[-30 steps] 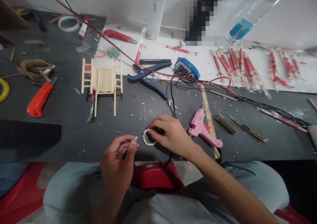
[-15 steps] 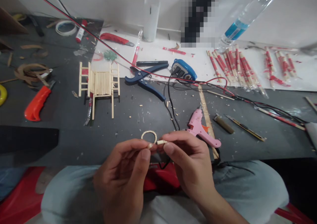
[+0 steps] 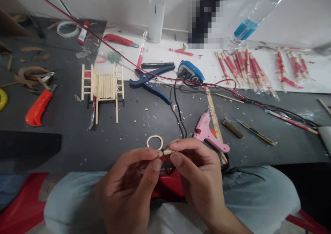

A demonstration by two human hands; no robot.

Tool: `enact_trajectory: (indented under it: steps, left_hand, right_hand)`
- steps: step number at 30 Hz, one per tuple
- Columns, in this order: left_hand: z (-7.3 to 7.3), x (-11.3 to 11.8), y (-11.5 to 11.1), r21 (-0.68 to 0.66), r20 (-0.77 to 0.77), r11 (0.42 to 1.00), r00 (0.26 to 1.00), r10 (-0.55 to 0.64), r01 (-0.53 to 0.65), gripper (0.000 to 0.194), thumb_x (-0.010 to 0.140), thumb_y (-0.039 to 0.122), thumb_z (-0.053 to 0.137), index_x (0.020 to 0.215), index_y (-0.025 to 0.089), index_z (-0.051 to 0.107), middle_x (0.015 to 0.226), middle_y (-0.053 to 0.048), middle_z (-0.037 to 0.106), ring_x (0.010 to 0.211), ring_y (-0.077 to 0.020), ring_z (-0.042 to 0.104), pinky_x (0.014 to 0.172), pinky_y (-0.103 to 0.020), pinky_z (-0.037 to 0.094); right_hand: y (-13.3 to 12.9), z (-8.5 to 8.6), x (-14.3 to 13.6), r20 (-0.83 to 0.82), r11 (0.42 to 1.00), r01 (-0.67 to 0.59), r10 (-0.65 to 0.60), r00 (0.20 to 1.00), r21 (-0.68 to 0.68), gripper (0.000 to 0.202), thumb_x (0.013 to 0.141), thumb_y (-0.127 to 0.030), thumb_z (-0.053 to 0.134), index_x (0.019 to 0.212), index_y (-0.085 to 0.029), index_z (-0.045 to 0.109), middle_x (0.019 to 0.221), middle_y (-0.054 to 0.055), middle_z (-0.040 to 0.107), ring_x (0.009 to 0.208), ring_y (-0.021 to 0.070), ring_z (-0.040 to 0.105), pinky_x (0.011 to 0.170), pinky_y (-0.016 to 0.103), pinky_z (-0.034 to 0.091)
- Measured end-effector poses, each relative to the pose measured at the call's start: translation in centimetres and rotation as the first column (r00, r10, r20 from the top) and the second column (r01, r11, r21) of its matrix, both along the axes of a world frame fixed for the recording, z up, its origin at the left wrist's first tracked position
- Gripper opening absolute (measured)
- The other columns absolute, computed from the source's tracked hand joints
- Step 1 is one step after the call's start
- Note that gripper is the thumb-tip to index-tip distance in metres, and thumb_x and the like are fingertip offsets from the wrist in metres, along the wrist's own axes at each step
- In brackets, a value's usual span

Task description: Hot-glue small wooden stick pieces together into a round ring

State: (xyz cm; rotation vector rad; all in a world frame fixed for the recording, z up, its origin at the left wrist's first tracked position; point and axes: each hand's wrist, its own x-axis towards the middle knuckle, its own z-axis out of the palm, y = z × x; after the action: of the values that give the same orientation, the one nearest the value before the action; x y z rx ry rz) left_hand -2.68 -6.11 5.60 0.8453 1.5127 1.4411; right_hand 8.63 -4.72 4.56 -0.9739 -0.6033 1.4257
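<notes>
Between finger and thumb, my right hand [image 3: 199, 172] pinches a short pale stick piece [image 3: 168, 152]. My left hand [image 3: 134, 182] pinches another small pale piece [image 3: 160, 154], mostly covered by the fingertips. The two pieces are end to end, very close; whether they touch I cannot tell. Just beyond the fingertips lies a ring of small pale segments [image 3: 154, 136] on the dark table. A small chair-like frame of pale sticks [image 3: 106, 87] stands farther back on the left. The pink glue gun [image 3: 207, 134] lies right of my right hand.
Blue cutters [image 3: 152, 84], a blue power socket [image 3: 190, 71] and cables lie mid-table. Red-wrapped sticks [image 3: 248, 68] and a water bottle [image 3: 245, 28] are at the back right. A craft knife [image 3: 256, 132] is on the right, an orange-handled tool [image 3: 40, 106] on the left.
My left hand has moved slightly right, bringing its piece closer to the one in my right hand. The camera view has shifted a little.
</notes>
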Motion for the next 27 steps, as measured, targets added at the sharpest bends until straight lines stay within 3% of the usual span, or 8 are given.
enact_trajectory:
  steps: [9, 14, 19, 27]
  left_hand:
    - [-0.31, -0.11, -0.08, 0.048, -0.072, 0.999, 0.997, -0.001, 0.004, 0.023, 0.084, 0.015, 0.083, 0.091, 0.036, 0.085, 0.086, 0.011, 0.084, 0.074, -0.0094, 0.080, 0.071, -0.012, 0.065]
    - [-0.37, -0.34, -0.24, 0.071, -0.155, 0.997, 0.988, -0.028, 0.039, 0.019, 0.090, 0.021, 0.082, 0.095, 0.038, 0.084, 0.091, 0.010, 0.084, 0.078, -0.0111, 0.079, 0.072, -0.017, 0.067]
    - [-0.42, -0.72, -0.32, 0.113, -0.295, 0.988, 0.953, -0.072, 0.109, 0.024, 0.090, 0.015, 0.080, 0.098, 0.037, 0.084, 0.093, 0.010, 0.084, 0.078, -0.0087, 0.078, 0.072, -0.014, 0.064]
    - [-0.08, 0.01, -0.39, 0.084, -0.342, 0.996, 0.940, 0.011, 0.019, 0.020, 0.090, 0.020, 0.081, 0.094, 0.040, 0.083, 0.090, 0.014, 0.082, 0.076, -0.0082, 0.075, 0.071, -0.017, 0.061]
  right_hand:
    - [-0.09, 0.04, 0.10, 0.030, 1.000, -0.008, 0.009, 1.000, -0.020, 0.009, 0.083, -0.030, 0.093, 0.089, -0.034, 0.087, 0.079, -0.001, 0.081, 0.069, 0.0111, 0.073, 0.058, 0.017, 0.058]
    - [-0.11, 0.18, 0.10, 0.008, 1.000, -0.005, 0.006, 1.000, -0.029, 0.010, 0.084, -0.027, 0.092, 0.090, -0.033, 0.088, 0.078, -0.002, 0.082, 0.066, 0.0110, 0.075, 0.057, 0.016, 0.059]
    - [-0.05, 0.17, 0.13, -0.032, 1.000, -0.003, 0.003, 0.999, -0.017, 0.014, 0.086, -0.018, 0.087, 0.091, -0.031, 0.088, 0.081, -0.003, 0.083, 0.065, 0.0083, 0.075, 0.066, 0.014, 0.062]
    - [0.04, 0.47, 0.10, 0.048, 0.999, 0.041, -0.041, 0.998, -0.012, 0.025, 0.081, -0.007, 0.083, 0.087, -0.031, 0.089, 0.072, -0.003, 0.079, 0.062, 0.0072, 0.069, 0.054, 0.010, 0.055]
